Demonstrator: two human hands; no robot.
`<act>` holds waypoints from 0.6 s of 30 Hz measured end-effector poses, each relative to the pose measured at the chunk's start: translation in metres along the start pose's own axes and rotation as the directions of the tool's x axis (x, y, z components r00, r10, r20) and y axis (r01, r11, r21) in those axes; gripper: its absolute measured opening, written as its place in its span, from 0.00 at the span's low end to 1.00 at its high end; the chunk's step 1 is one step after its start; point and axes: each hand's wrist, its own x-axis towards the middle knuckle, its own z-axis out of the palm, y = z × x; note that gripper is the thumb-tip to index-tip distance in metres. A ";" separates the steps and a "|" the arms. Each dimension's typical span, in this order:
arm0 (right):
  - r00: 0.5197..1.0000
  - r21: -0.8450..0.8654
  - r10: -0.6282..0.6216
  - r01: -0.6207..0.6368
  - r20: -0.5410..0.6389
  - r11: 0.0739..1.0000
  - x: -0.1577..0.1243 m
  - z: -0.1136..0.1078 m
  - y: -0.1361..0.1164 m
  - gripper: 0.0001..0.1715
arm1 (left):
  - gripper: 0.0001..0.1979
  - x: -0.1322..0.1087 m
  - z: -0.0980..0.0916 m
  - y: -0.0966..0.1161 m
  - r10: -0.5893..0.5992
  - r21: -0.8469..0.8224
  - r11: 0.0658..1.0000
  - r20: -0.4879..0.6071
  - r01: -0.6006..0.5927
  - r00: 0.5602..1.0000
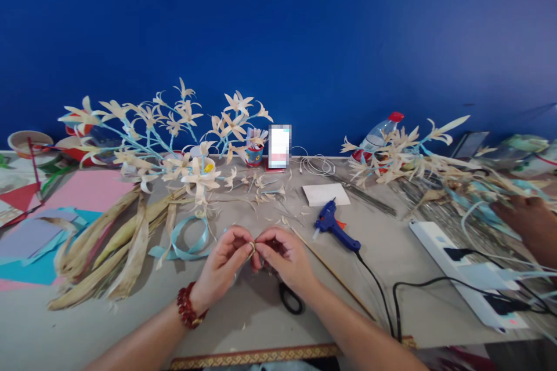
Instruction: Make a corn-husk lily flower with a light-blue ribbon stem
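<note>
Pinching a small pale strip [251, 250] between the thumbs and forefingers of the left hand [223, 262] and the right hand [285, 255], I have it held up over the tabletop [87, 330], toward the middle of its near edge. From my remote seat I judge the step in hand to be bending or tying the strip; the fingertips hide too much for me to tell which. The next move seems to call for a light, even grip from both sides, since so thin a piece could slip or crack.

Below the right hand I see the black handle of scissors [284, 294]; a thin stick [335, 276] slants toward the near edge. Right of that lies a blue glue gun [328, 222]; leftward are a curl of ribbon [204, 233] and dried husks [134, 261]. Pale flowers [204, 182] stand along the far edge, before a blue wall [278, 40]. Toward the right edge, past a white power strip [429, 237], I see another person's hand [528, 217].
</note>
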 end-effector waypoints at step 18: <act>0.937 -0.536 -0.342 0.326 0.072 0.779 -0.004 -0.003 -0.010 0.07 | 0.06 0.005 -0.003 -0.002 -0.037 0.082 0.996 -0.125 0.048 0.991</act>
